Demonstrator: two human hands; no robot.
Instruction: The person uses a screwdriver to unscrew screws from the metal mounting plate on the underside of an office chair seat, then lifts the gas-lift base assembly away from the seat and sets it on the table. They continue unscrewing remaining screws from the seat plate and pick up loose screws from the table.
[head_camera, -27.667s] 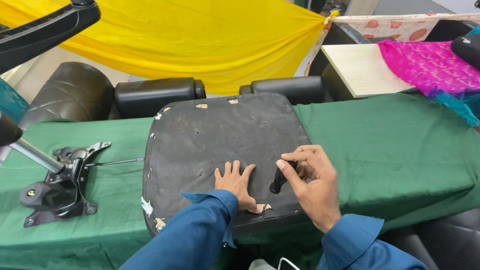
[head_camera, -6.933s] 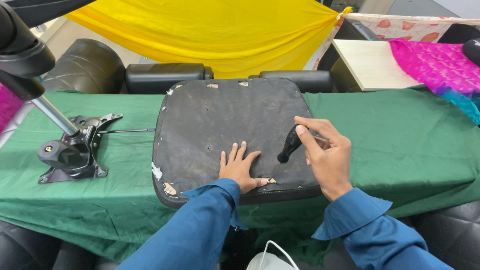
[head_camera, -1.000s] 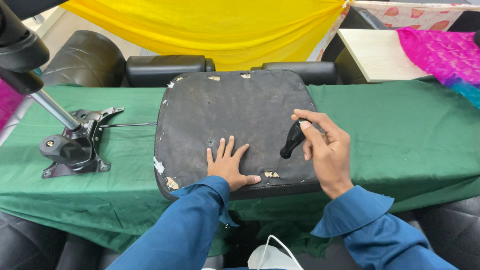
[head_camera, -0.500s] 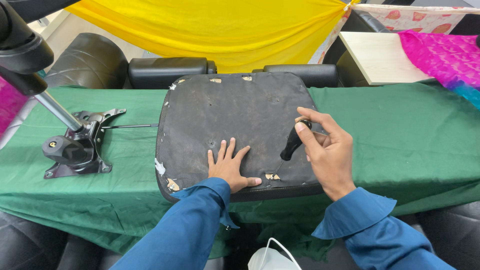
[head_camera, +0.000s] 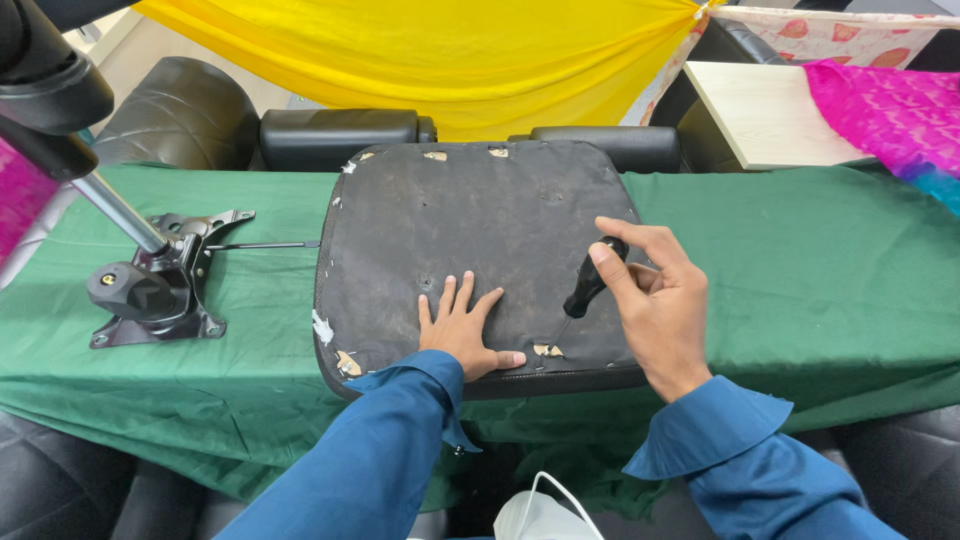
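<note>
Green cloth table (head_camera: 820, 270) bears a worn black upturned seat pad (head_camera: 480, 220); left hand (head_camera: 462, 335) lies flat with spread fingers to steady it, right hand (head_camera: 655, 305) at 3 o'clock grips a black-handled screwdriver (head_camera: 590, 282), tip down.

green table cloth (head_camera: 820, 260) | yellow drape (head_camera: 440, 50) | black leather seats (head_camera: 180, 110) | pale tabletop (head_camera: 770, 110)

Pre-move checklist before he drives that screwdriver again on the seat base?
1. Left hand flat on seat base, bracing: ok.
2. Right hand gripping screwdriver handle: ok.
3. Tip seated in a screw: cannot tell, too small.
4. Left fingers clear of the tip: ok, but close.
5. Seat base fully on the green table: not ok, front edge overhangs.
6. Chair mechanism apart from the work: ok.
</note>
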